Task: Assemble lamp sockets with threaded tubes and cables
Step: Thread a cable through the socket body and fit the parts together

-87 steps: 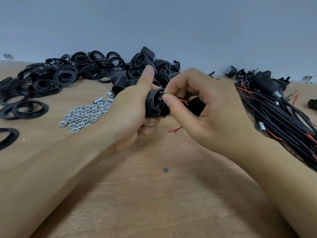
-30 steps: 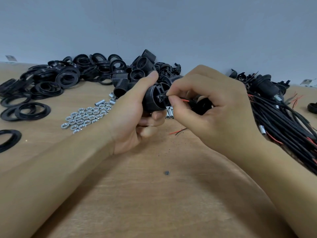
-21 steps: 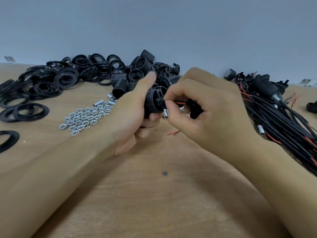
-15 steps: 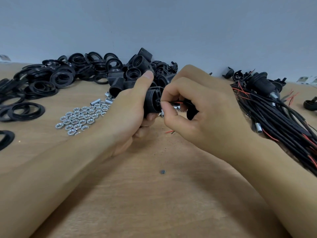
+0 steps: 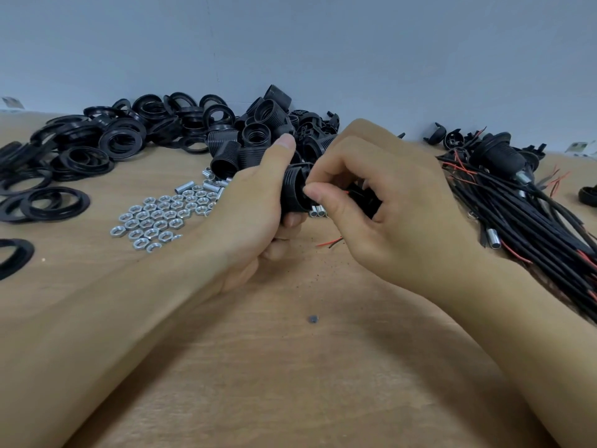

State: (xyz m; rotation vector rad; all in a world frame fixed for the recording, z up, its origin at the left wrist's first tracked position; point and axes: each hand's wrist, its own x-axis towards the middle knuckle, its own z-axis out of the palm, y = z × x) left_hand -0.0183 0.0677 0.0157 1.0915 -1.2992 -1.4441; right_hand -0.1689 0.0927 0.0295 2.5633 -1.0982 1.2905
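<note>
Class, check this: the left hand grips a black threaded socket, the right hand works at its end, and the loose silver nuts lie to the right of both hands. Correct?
Not quite. In the head view the silver nuts lie to the left of both hands. The left hand does grip the black threaded socket, with the right hand at its end.

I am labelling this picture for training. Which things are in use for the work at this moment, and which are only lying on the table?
In use:
left hand gripping the black ribbed plastic socket
right hand pinching at the socket's end
thin red wire

Lying about:
black plastic rings
silver metal nuts
bundle of black cables
wooden table
</note>
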